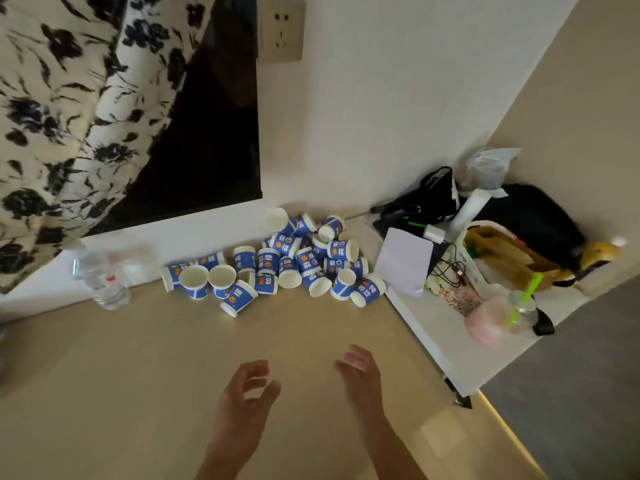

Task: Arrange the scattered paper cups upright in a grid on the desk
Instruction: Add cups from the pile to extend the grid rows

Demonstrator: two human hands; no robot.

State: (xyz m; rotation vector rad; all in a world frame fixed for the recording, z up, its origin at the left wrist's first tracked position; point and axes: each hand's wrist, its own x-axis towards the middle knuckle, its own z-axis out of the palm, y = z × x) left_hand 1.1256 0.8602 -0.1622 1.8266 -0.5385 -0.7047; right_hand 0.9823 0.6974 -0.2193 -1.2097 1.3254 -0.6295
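Note:
Several blue-and-white paper cups (284, 258) lie in a loose heap against the wall at the back of the beige desk (138, 375). Most are on their sides or tipped; two cups (194, 277) near the left of the heap show their open mouths. My left hand (246, 393) hovers above the desk's near middle, fingers loosely spread, holding nothing. My right hand (360, 372) is beside it, fingers relaxed and empty. Both hands are well short of the heap.
A clear plastic water bottle (102, 275) stands at the back left. A white side shelf (446, 327) on the right carries a black bag (533, 216), a basket with cables, a pink lid and a cup with a green straw (523, 303). A floral curtain (52, 116) hangs at the left.

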